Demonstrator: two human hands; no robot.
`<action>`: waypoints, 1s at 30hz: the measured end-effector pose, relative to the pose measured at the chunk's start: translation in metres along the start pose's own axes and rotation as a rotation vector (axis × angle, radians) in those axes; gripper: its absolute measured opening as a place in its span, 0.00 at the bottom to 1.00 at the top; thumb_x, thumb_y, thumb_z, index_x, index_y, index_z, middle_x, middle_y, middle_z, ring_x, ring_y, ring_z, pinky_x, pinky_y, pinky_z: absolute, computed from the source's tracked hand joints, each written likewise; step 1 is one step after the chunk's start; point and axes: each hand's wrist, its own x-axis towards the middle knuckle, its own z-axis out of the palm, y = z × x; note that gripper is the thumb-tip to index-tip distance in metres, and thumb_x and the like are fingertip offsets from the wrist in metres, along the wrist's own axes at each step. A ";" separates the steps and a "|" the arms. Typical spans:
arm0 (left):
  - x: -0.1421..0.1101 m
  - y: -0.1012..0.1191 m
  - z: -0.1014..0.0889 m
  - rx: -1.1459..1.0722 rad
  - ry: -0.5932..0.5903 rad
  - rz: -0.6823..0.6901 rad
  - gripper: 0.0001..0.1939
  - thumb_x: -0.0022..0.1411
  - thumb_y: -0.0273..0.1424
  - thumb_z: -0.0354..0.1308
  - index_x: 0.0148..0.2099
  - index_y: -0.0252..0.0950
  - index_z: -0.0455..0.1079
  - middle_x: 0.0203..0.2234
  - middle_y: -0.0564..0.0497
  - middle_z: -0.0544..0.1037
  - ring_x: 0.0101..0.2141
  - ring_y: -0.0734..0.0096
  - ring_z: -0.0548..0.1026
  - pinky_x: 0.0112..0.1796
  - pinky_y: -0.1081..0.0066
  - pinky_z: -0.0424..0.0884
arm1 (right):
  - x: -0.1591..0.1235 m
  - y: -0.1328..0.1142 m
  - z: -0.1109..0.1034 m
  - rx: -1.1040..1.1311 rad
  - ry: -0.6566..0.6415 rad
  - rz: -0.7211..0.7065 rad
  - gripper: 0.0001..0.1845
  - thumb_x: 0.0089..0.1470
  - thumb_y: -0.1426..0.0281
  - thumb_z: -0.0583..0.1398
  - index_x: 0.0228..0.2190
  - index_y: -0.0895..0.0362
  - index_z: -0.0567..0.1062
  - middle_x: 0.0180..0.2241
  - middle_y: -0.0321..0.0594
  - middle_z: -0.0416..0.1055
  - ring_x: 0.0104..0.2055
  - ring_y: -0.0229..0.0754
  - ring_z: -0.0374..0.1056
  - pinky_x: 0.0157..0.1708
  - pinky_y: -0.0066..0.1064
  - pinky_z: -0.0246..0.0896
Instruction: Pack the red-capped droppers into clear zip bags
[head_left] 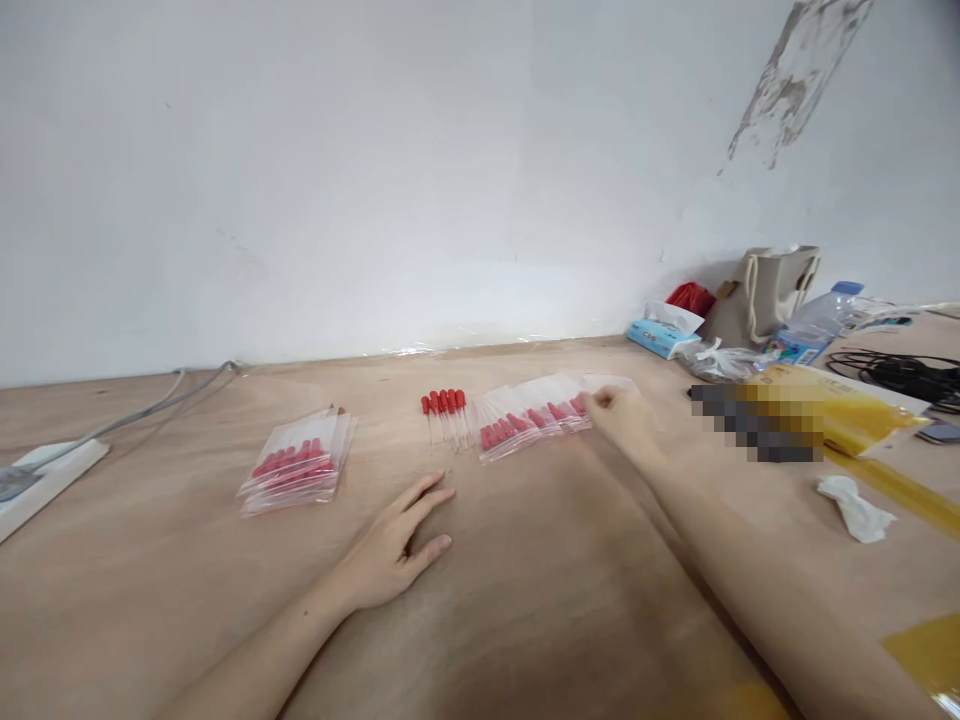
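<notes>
The left hand (390, 550) has its fingers spread apart over the brown wooden tabletop (517, 600). Just beyond those fingertips I see a bunch of red-bulbed, thin clear-stemmed droppers (444, 402); off to their left lies a stack of clear plastic bags with red contents (296, 465). The right hand (621, 415) curls its fingers together at the right end of an overlapping row of clear red-filled bags (517, 412); whether they pinch one, I can't tell.

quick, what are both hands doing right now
Left hand: open, holding nothing.
Right hand: curled at the fanned bags; cannot tell if gripping.
</notes>
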 end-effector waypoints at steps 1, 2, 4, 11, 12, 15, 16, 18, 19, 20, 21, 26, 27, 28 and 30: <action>0.000 -0.001 0.001 0.004 0.001 0.001 0.23 0.63 0.38 0.47 0.59 0.43 0.54 0.60 0.49 0.52 0.57 0.60 0.56 0.53 0.59 0.58 | 0.010 0.015 -0.004 -0.125 0.115 0.034 0.14 0.49 0.62 0.54 0.28 0.59 0.74 0.31 0.46 0.73 0.38 0.48 0.68 0.36 0.36 0.59; 0.000 -0.002 0.001 0.006 0.004 0.002 0.23 0.63 0.38 0.47 0.59 0.43 0.54 0.60 0.49 0.52 0.57 0.60 0.56 0.53 0.59 0.58 | 0.020 0.029 -0.006 -0.235 0.158 0.069 0.16 0.48 0.62 0.55 0.33 0.60 0.74 0.37 0.50 0.72 0.43 0.51 0.65 0.40 0.38 0.58; 0.000 -0.003 0.002 0.006 0.009 0.008 0.22 0.63 0.38 0.47 0.58 0.43 0.56 0.60 0.49 0.52 0.57 0.61 0.57 0.53 0.59 0.58 | 0.033 0.053 -0.004 -0.345 0.111 0.160 0.22 0.46 0.57 0.56 0.36 0.62 0.74 0.41 0.55 0.69 0.47 0.56 0.62 0.44 0.43 0.55; 0.000 -0.001 0.001 0.009 0.016 0.020 0.21 0.63 0.38 0.48 0.58 0.44 0.57 0.59 0.49 0.54 0.56 0.59 0.58 0.53 0.59 0.59 | 0.044 0.080 0.007 -0.168 0.263 0.426 0.33 0.33 0.61 0.65 0.41 0.67 0.68 0.44 0.63 0.64 0.52 0.61 0.56 0.47 0.46 0.53; 0.000 -0.001 0.001 0.007 0.017 0.022 0.21 0.63 0.38 0.48 0.58 0.43 0.57 0.59 0.49 0.54 0.56 0.59 0.58 0.53 0.58 0.59 | 0.046 0.083 0.006 -0.053 0.315 0.463 0.34 0.30 0.65 0.67 0.42 0.66 0.68 0.44 0.62 0.65 0.52 0.60 0.57 0.47 0.45 0.54; 0.001 0.000 0.000 -0.003 0.009 0.021 0.21 0.63 0.38 0.47 0.58 0.43 0.57 0.59 0.49 0.54 0.56 0.59 0.58 0.53 0.58 0.59 | 0.051 0.091 0.002 0.216 0.439 0.554 0.34 0.32 0.71 0.65 0.45 0.66 0.66 0.44 0.59 0.66 0.46 0.55 0.63 0.42 0.41 0.61; 0.001 0.000 0.000 -0.006 0.007 0.021 0.21 0.63 0.38 0.47 0.58 0.43 0.57 0.59 0.49 0.54 0.56 0.60 0.58 0.53 0.58 0.59 | 0.054 0.092 -0.001 0.248 0.465 0.560 0.33 0.35 0.71 0.63 0.46 0.67 0.65 0.43 0.59 0.66 0.43 0.52 0.66 0.38 0.39 0.63; 0.001 0.001 -0.001 -0.013 0.006 0.025 0.21 0.63 0.38 0.47 0.58 0.44 0.57 0.59 0.49 0.54 0.56 0.60 0.57 0.53 0.59 0.59 | 0.058 0.084 -0.007 0.285 0.505 0.527 0.27 0.44 0.71 0.57 0.47 0.67 0.64 0.42 0.56 0.68 0.40 0.47 0.67 0.34 0.35 0.64; 0.001 0.002 -0.001 -0.018 0.005 0.027 0.21 0.63 0.37 0.47 0.58 0.44 0.57 0.59 0.49 0.55 0.56 0.60 0.57 0.53 0.58 0.59 | 0.057 0.074 -0.009 0.303 0.529 0.476 0.24 0.47 0.71 0.55 0.47 0.65 0.65 0.42 0.53 0.68 0.40 0.44 0.68 0.35 0.32 0.64; 0.001 0.003 -0.002 -0.027 0.006 0.027 0.22 0.63 0.37 0.47 0.58 0.44 0.56 0.59 0.49 0.55 0.56 0.60 0.57 0.53 0.58 0.58 | 0.053 0.061 -0.010 0.315 0.545 0.394 0.20 0.49 0.70 0.53 0.45 0.64 0.67 0.41 0.50 0.69 0.40 0.42 0.67 0.37 0.31 0.63; 0.001 0.003 -0.002 -0.039 0.009 0.022 0.23 0.63 0.37 0.48 0.59 0.44 0.54 0.59 0.49 0.55 0.57 0.60 0.56 0.54 0.58 0.58 | 0.046 0.044 -0.010 0.321 0.551 0.310 0.17 0.50 0.70 0.52 0.42 0.61 0.70 0.39 0.47 0.70 0.41 0.40 0.67 0.40 0.30 0.61; 0.000 -0.003 -0.001 -0.193 0.120 -0.093 0.29 0.65 0.39 0.45 0.64 0.42 0.40 0.60 0.49 0.51 0.58 0.63 0.53 0.56 0.59 0.54 | -0.052 -0.055 0.010 0.152 0.068 -0.474 0.13 0.52 0.69 0.52 0.35 0.57 0.75 0.36 0.46 0.70 0.39 0.45 0.66 0.42 0.37 0.57; 0.000 -0.004 0.000 -0.235 0.148 -0.117 0.28 0.66 0.39 0.43 0.64 0.41 0.39 0.60 0.48 0.51 0.58 0.64 0.54 0.56 0.60 0.54 | -0.077 -0.070 0.013 0.075 -0.133 -0.552 0.12 0.51 0.70 0.53 0.34 0.56 0.75 0.35 0.47 0.71 0.38 0.46 0.66 0.42 0.39 0.57; 0.000 -0.006 0.000 -0.264 0.171 -0.133 0.27 0.66 0.39 0.41 0.64 0.40 0.38 0.60 0.48 0.52 0.58 0.65 0.55 0.56 0.60 0.54 | -0.099 -0.082 0.013 0.022 -0.334 -0.602 0.11 0.51 0.68 0.54 0.33 0.57 0.75 0.34 0.48 0.71 0.37 0.47 0.66 0.40 0.39 0.58; 0.000 -0.006 0.000 -0.259 0.165 -0.126 0.24 0.67 0.38 0.39 0.63 0.40 0.43 0.59 0.48 0.55 0.57 0.66 0.56 0.55 0.60 0.55 | -0.129 -0.095 0.008 0.083 -0.687 -0.684 0.21 0.45 0.60 0.60 0.41 0.57 0.72 0.38 0.49 0.70 0.38 0.48 0.66 0.37 0.36 0.59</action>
